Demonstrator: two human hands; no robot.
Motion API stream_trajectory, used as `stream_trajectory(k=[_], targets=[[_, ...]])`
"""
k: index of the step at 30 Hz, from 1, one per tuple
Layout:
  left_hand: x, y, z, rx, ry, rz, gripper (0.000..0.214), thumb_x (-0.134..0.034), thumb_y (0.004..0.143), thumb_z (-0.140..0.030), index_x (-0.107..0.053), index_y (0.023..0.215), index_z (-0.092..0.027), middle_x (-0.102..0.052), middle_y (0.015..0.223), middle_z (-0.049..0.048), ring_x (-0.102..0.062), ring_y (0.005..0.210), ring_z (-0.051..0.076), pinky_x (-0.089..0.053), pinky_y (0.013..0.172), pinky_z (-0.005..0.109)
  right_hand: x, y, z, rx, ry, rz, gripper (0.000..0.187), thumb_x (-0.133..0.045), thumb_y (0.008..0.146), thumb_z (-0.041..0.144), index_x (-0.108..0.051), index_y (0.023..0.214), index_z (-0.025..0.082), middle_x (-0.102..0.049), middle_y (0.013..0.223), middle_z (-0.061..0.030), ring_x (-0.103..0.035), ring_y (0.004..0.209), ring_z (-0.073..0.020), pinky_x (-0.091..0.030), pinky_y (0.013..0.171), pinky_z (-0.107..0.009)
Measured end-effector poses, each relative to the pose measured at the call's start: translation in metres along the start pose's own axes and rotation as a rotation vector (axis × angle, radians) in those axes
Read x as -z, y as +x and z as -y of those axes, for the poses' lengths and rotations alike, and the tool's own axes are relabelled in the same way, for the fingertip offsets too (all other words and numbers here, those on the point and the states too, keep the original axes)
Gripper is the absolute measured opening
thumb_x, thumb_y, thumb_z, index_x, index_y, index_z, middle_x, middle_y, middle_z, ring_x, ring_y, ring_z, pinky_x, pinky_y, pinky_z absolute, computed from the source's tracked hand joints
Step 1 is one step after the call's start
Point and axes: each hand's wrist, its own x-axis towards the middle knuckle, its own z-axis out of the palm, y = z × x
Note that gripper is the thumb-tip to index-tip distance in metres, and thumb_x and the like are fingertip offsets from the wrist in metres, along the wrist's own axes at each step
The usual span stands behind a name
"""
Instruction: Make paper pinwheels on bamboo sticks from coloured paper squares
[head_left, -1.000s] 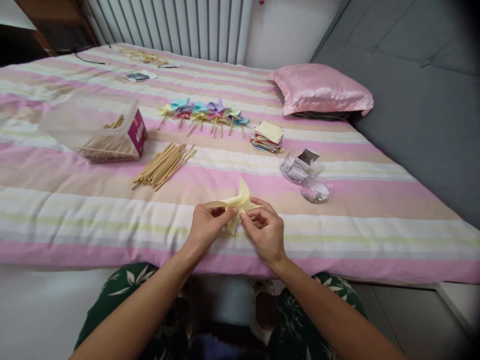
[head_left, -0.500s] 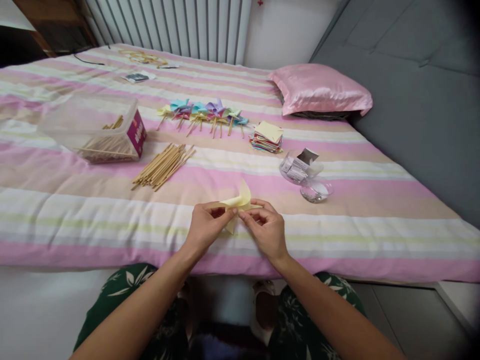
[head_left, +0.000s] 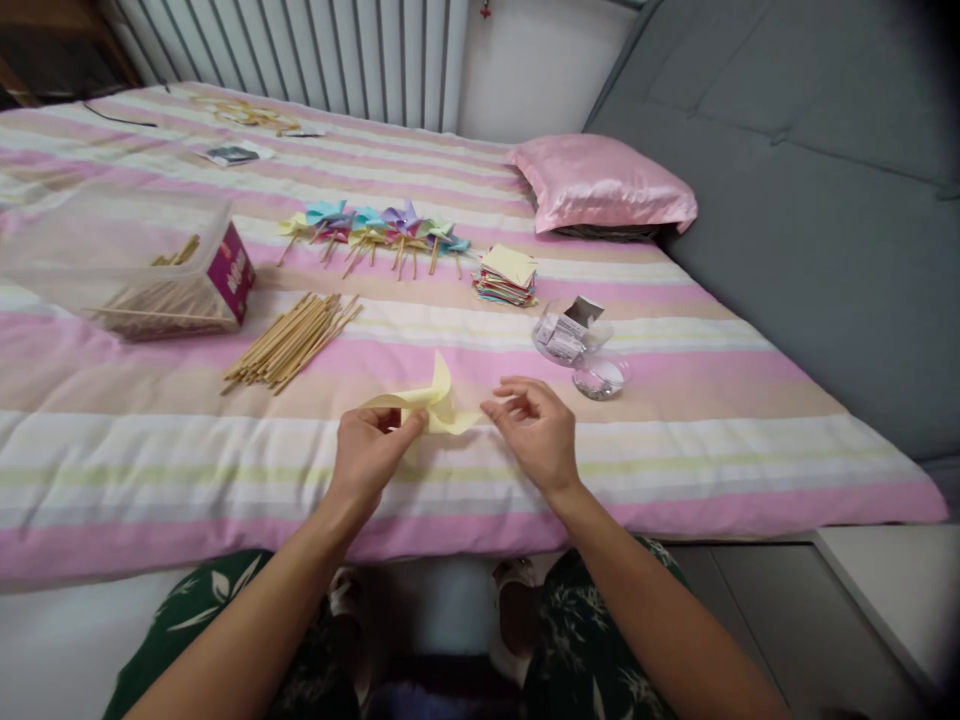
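A pale yellow paper pinwheel (head_left: 441, 402) with curled blades is held above the striped bedspread. My left hand (head_left: 371, 445) pinches it near the middle, thumb in front and fingers behind the paper. To its right, my right hand (head_left: 536, 430) has loosely bent fingers, slightly apart. Its thumb tip is close to the end of the right blade; whether they touch I cannot tell. Beyond my right hand, a small clear round container (head_left: 600, 378) holds tiny metallic pieces. A stack of coloured paper squares (head_left: 506, 275) lies farther back.
Wooden sticks (head_left: 289, 340) lie in a pile at left, beside a clear plastic box (head_left: 112, 240) holding more sticks. Several finished pinwheels (head_left: 375, 225) rest behind. Another clear container (head_left: 562, 335) holds small packets. A pink pillow (head_left: 604, 185) sits near the grey headboard (head_left: 787, 200).
My right hand has moved right, away from the pinwheel's centre, while my left hand keeps hold of it. The view has turned right, so the bed items appear farther left.
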Motion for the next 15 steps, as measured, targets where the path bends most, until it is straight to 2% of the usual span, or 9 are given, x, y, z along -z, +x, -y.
stream_trajectory(k=[3, 5, 7, 11, 15], targets=[[0.002, 0.002, -0.003, 0.018, 0.000, -0.037, 0.015, -0.070, 0.059, -0.026, -0.066, 0.058, -0.012, -0.061, 0.055, 0.0003, -0.050, 0.050, 0.010, -0.034, 0.046, 0.020, 0.029, 0.024, -0.022, 0.033, -0.397, -0.162, 0.026, -0.063, 0.076, 0.026, -0.060, 0.099, 0.016, -0.065, 0.099, -0.0076, -0.059, 0.088, -0.0208, -0.044, 0.083, -0.035], [0.003, 0.003, -0.004, 0.022, 0.004, -0.043, 0.015, -0.070, 0.059, -0.026, -0.065, 0.057, -0.013, -0.060, 0.054, 0.0001, -0.050, 0.050, 0.010, -0.033, 0.046, 0.020, 0.048, 0.037, -0.038, -0.051, -0.671, -0.219, 0.032, -0.059, 0.077, 0.022, -0.056, 0.107, 0.014, -0.064, 0.106, -0.0115, -0.054, 0.102, -0.0255, -0.039, 0.090, -0.037], [0.003, 0.003, -0.003, 0.013, 0.011, -0.034, 0.015, -0.069, 0.059, -0.027, -0.066, 0.059, -0.013, -0.060, 0.054, 0.0001, -0.051, 0.050, 0.011, -0.033, 0.046, 0.021, 0.061, 0.047, -0.052, -0.192, -0.859, -0.217, 0.036, -0.056, 0.079, 0.022, -0.052, 0.113, 0.012, -0.062, 0.111, -0.0136, -0.052, 0.107, -0.0276, -0.036, 0.089, -0.037], [0.004, 0.004, 0.001, -0.012, 0.056, -0.030, 0.015, -0.068, 0.060, -0.028, -0.064, 0.057, -0.013, -0.057, 0.051, -0.0007, -0.049, 0.047, 0.011, -0.031, 0.043, 0.021, 0.070, 0.058, -0.072, -0.437, -1.067, 0.062, 0.031, -0.048, 0.082, 0.018, -0.053, 0.111, 0.009, -0.066, 0.101, -0.0155, -0.059, 0.099, -0.0267, -0.034, 0.085, -0.036], [0.005, 0.005, 0.002, -0.016, 0.088, -0.031, 0.016, -0.067, 0.060, -0.027, -0.061, 0.053, -0.014, -0.053, 0.047, -0.0020, -0.045, 0.044, 0.010, -0.028, 0.041, 0.021, 0.071, 0.060, -0.077, -0.475, -1.106, 0.202, 0.024, -0.044, 0.085, 0.022, -0.060, 0.100, 0.013, -0.068, 0.090, -0.0132, -0.061, 0.094, -0.0258, -0.032, 0.086, -0.038]])
